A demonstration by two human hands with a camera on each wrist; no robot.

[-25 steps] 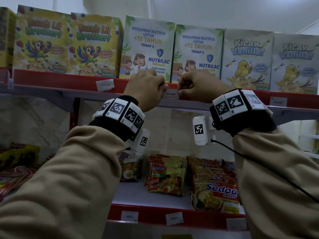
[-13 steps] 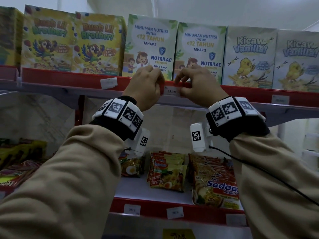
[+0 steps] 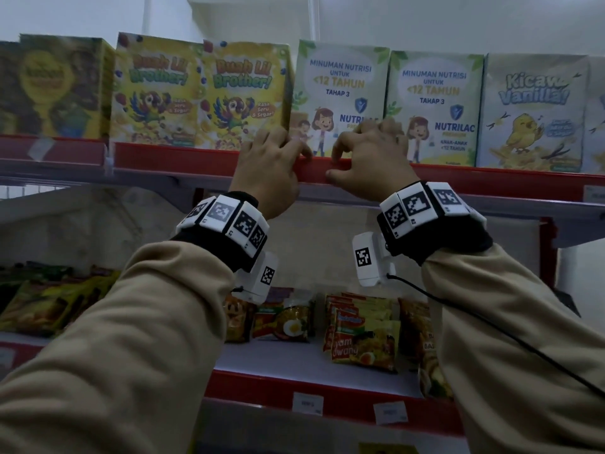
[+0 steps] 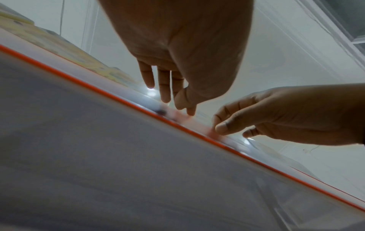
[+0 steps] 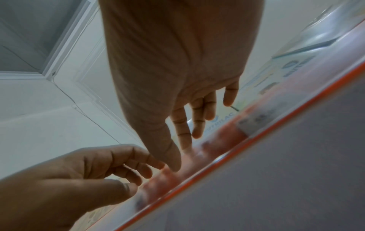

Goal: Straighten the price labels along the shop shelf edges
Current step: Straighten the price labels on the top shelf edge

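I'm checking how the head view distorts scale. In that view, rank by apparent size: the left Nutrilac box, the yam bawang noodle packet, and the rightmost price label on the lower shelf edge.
1. Left Nutrilac box, clearly largest.
2. Yam bawang noodle packet, on the lower shelf.
3. Lower shelf's rightmost price label, smallest.
The gaps are wide, so nearness to the camera does not change the order.

Red shelf edge (image 3: 203,162) under both hands, yellow parrot cereal boxes (image 3: 199,93) up left, pale green Nutrilac boxes (image 3: 340,80) right behind.

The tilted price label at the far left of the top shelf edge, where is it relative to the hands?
In the head view the tilted price label sits on the red shelf edge far left of the left hand, below the dark cereal box.
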